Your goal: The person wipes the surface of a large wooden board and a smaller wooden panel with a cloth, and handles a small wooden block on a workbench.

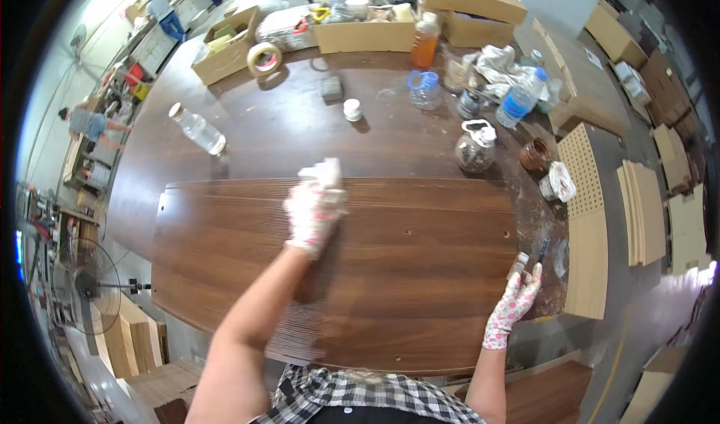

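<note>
Lying at the far left of the dark round wooden table point(247, 128) is a clear plastic bottle with a white cap point(196, 129), on its side and well apart from the work. Nearer the middle, the left hand point(311, 215) in a pale work glove presses a crumpled white rag point(324, 172) onto the long brown wood-grain panel point(390, 274) that covers the near half of the table; its fingers are clenched around the rag, which sits at the panel's far edge. Beyond it stand a roll of tape point(264, 58), a small white lid point(352, 109) and open cardboard boxes point(365, 32).

Further right, a round glass jar with a white cloth at its mouth point(475, 150) and a small brown pot point(535, 155) stand just beside the panel's far right corner — close enough that a wide sweep of the rag could, I judge, knock one over and spill onto the finished face.

At the right edge, the right hand point(514, 304) in a spotted glove grips a small grey object point(520, 262) against the panel's end, fingers closed on it; what it is I cannot tell. If that hold slackens while the left hand pushes, the panel may slide on the table — and it overhangs the near rim.
</note>
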`<control>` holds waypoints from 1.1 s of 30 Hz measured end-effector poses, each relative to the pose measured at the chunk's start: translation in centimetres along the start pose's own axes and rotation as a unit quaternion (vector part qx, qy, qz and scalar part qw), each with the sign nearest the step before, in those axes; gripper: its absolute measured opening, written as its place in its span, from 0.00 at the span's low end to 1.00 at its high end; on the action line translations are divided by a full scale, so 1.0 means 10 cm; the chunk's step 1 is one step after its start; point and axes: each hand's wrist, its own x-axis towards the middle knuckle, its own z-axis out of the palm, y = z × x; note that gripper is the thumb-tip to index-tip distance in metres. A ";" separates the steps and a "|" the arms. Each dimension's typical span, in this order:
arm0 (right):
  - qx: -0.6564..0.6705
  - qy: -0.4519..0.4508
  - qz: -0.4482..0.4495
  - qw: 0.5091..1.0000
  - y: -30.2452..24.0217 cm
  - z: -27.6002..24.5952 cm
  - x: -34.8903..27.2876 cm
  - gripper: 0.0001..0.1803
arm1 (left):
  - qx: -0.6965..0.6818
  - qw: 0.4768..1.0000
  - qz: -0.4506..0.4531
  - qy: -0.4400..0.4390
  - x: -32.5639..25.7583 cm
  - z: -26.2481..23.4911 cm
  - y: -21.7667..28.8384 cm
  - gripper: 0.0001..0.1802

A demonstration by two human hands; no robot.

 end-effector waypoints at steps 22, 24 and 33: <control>-0.047 -0.013 -0.027 0.998 -0.49 1.30 -0.81 0.31 | 0.528 0.806 0.243 0.115 0.38 -2.35 0.56 0.14; -0.071 -0.017 -0.030 0.997 -0.47 1.42 -0.83 0.32 | 0.535 0.782 0.290 0.134 0.42 -2.54 0.49 0.13; -0.203 -0.032 -0.073 0.976 -0.43 1.25 -0.77 0.30 | 0.652 0.697 0.084 0.286 0.99 -4.71 0.79 0.09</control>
